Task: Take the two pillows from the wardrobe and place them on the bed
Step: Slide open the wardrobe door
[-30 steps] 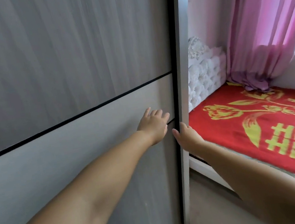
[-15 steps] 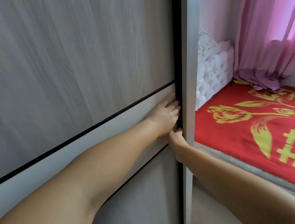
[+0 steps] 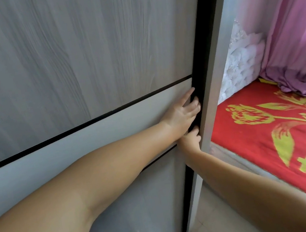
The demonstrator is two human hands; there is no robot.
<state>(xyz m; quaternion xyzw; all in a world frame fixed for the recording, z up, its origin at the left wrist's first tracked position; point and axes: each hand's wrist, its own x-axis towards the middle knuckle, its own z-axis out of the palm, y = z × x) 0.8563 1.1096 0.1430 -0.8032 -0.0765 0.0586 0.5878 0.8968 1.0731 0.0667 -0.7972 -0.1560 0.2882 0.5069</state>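
Both hands work the same narrow seam. Left hand (image 3: 183,113) lies with its palm flat on the pale band of the wardrobe door (image 3: 79,67), fingers together and curled over the door's right edge into the dark gap (image 3: 202,26); their tips are hidden inside it, so this grip hooks the edge rather than closing round anything. Right hand (image 3: 190,140) sits just below, touching the left wrist, its fingers likewise tucked into the gap against the grey side frame (image 3: 217,60). How tightly it holds I cannot tell, since the fingertips are out of sight.

Outward from there, the door is a tall grey wood-grain panel crossed by thin black lines, and the opening shows only as a slim dark strip. Neither pillow can be seen; they are presumably behind the panel. To the right, beyond the frame, lies the bed (image 3: 273,136) under a red cover with a gold pattern, a pink curtain (image 3: 293,41) pooling at its far end.

Judging from this, the task stands at its very first step: opening the wardrobe. Next comes a steady sideways pull toward the left to slide the panel, with the fingers kept clear of the frame, until the gap is wide enough to reach in.
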